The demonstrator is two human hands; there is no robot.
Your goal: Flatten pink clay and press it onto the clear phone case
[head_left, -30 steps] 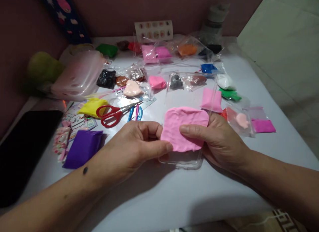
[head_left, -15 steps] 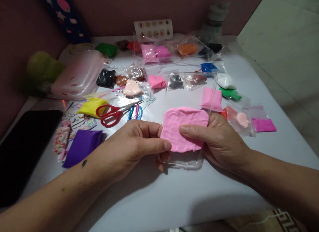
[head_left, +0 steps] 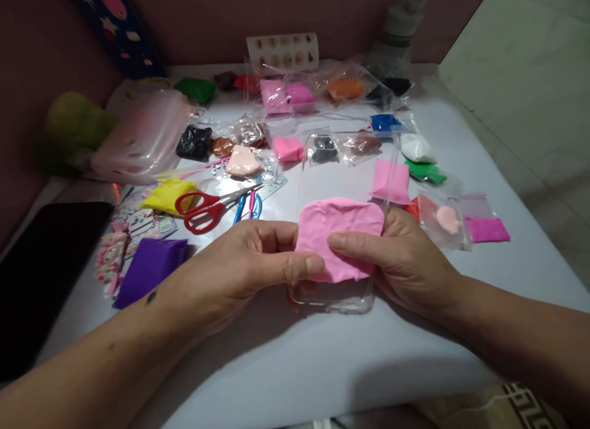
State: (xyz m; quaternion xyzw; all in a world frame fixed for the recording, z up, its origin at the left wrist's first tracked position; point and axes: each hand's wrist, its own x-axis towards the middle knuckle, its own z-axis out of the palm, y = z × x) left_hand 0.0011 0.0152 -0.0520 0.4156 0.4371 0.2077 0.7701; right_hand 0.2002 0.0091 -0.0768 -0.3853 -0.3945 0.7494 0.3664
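A clear phone case (head_left: 341,301) is held up over the table between my two hands. Flattened pink clay (head_left: 318,223) covers the middle and lower part of it, with a wrinkled surface and an uneven edge. My left hand (head_left: 258,257) grips the case's left side, its thumb lying on the clay's lower left and its fingers partly hidden behind. From the right, my right hand (head_left: 405,257) holds the opposite side, thumb pressed on the middle of the clay, other fingers hidden behind the case.
Red-handled scissors (head_left: 203,211) lie left of the case, beside a yellow clay packet (head_left: 166,195) and a purple packet (head_left: 150,272). A black phone-like slab (head_left: 50,275) rests at far left. Several coloured clay packets, a pink pouch (head_left: 142,134) and a bottle (head_left: 399,35) stand farther back.
My left thumb has slid slightly right and up over the clay's lower left. My right thumb stays pressed on the clay. The whole view has shifted a little.
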